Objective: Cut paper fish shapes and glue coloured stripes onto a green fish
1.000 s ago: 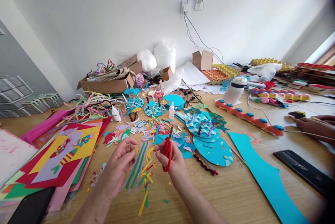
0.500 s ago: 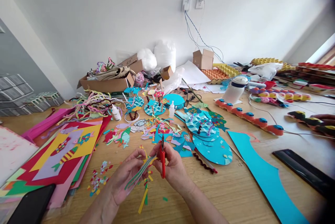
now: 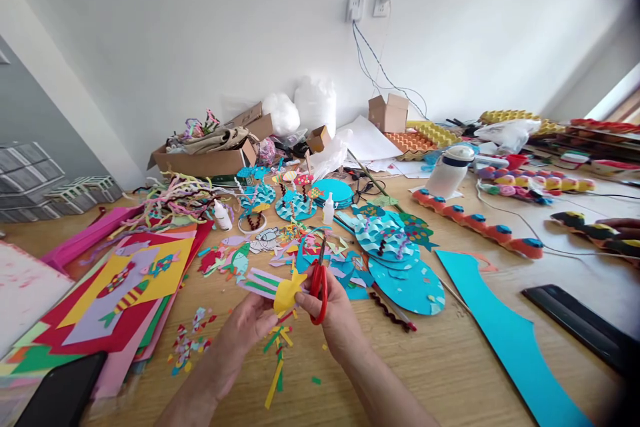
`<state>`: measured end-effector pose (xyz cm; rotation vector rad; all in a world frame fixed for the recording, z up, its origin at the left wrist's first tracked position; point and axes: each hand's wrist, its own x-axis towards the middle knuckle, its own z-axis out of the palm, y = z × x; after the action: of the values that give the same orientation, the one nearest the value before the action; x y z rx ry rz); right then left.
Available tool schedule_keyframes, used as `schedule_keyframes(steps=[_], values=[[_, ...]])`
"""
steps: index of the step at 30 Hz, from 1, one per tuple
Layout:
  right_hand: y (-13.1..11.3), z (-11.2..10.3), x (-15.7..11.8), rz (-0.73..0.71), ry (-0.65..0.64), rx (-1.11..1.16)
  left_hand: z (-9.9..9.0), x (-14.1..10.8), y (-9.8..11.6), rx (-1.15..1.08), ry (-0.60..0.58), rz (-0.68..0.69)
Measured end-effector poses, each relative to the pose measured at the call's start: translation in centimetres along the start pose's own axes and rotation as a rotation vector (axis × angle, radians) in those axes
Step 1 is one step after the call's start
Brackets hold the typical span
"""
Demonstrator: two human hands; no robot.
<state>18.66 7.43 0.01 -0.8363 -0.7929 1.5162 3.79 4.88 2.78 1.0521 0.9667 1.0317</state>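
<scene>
Head view: the left hand grasps a yellow paper piece bearing green and lilac strips, above the desk; the right hand steadies its tail while gripping red-handled scissors. Apparent step: positioning for trimming; a cut would require bringing the blades round. Behind, a cardboard box holds cloth; its deeper contents cannot be made out.

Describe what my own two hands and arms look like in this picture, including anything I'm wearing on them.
Your left hand and right hand are both ungloved, and I see no rings on the fingers that show. The left forearm and right forearm are bare down to the picture's lower edge, with no sleeve, watch or bracelet in view.
</scene>
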Motion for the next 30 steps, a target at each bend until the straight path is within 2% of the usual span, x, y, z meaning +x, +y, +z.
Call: schedule_keyframes(steps=[4, 10, 13, 17, 22, 26, 30], values=[[0.4, 0.2, -0.1, 0.012, -0.019, 0.009, 1.2, 0.6, -0.4, -0.042, 0.132, 0.017], [1.1, 0.4, -0.1, 0.013, -0.047, -0.036, 0.7, 2.1, -2.5, 0.017, 0.207, 0.003], [1.3, 0.6, -0.1, 0.027, -0.065, -0.024, 0.6, 2.1, -2.9, 0.049, 0.302, 0.044], [0.9, 0.9, -0.3, 0.011, -0.101, -0.052, 0.7, 1.6, -2.2, 0.062, 0.381, 0.080], [-0.1, 1.0, -0.9, -0.080, -0.074, -0.299, 0.0, 1.5, -0.4, 0.018, 0.361, 0.082], [-0.1, 1.1, -1.3, -0.122, -0.164, -0.431, 0.0, 1.5, 0.4, -0.088, 0.357, 0.130], [0.7, 1.1, -1.4, -0.104, -0.217, -0.500, 0.4, 1.4, 0.8, -0.185, 0.372, 0.136]])
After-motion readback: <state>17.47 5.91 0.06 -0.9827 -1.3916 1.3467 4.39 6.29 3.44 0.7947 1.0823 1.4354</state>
